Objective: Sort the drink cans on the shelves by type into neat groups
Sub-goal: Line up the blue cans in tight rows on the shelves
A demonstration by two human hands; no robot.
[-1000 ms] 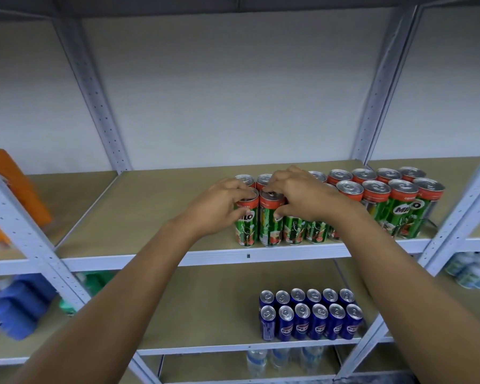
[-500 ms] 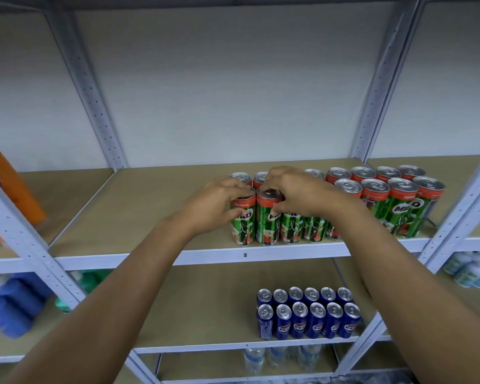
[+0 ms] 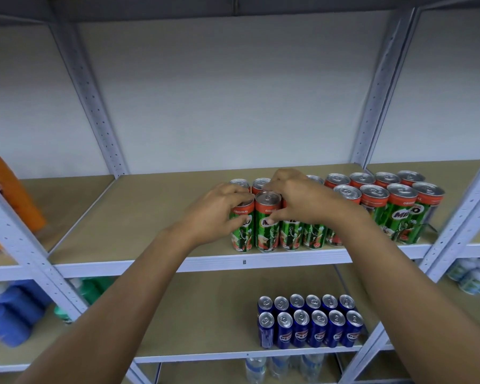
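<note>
1. My left hand (image 3: 219,214) is curled round the end green can (image 3: 242,228) at the left of the front row, thumb on its front face, fingers over its rim. It held this same can a second ago.
2. My right hand (image 3: 297,200) pinches the second can (image 3: 267,225), thumb low on its label and fingers arched over the cans behind. It has barely shifted.
3. Both cans stand upright, touching, at the front edge of the upper shelf (image 3: 150,261), and look slightly more square to that edge than before.
4. The green cans form two rows running toward the shelf's right end; the blue cans (image 3: 309,322) sit grouped below.
5. I judge this group nearly finished, with only small nudges left.
</note>
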